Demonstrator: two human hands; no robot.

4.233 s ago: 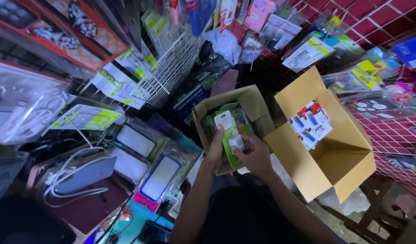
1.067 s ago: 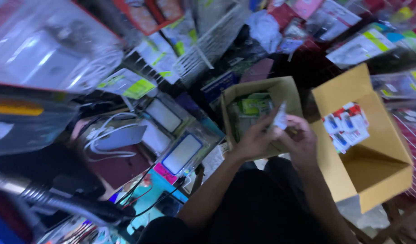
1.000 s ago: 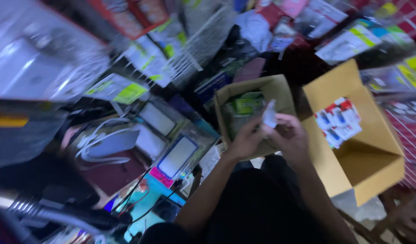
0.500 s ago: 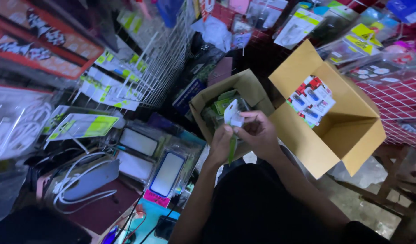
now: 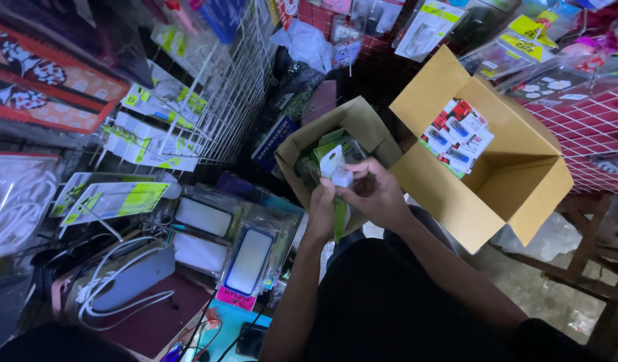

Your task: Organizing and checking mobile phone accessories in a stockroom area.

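Note:
Both of my hands hold a small white and green blister pack [image 5: 335, 171] over a small open cardboard box [image 5: 362, 124] that holds more green packs. My left hand [image 5: 321, 211] grips the pack's lower green edge. My right hand [image 5: 374, 194] pinches its upper white part. To the right stands a larger open cardboard box [image 5: 517, 181] with a few red and white carded packs [image 5: 458, 137] leaning inside it.
A white wire rack [image 5: 221, 94] hung with packaged accessories rises at the left. Boxed white devices [image 5: 245, 261] and white cables [image 5: 124, 285] lie below it. A red grid wall [image 5: 590, 127] with hanging packs is at the right. Bare floor [image 5: 543, 288] shows at the lower right.
The view swung away and back as my head moved. My hands lifted the pack off the box's contents and turned it between them.

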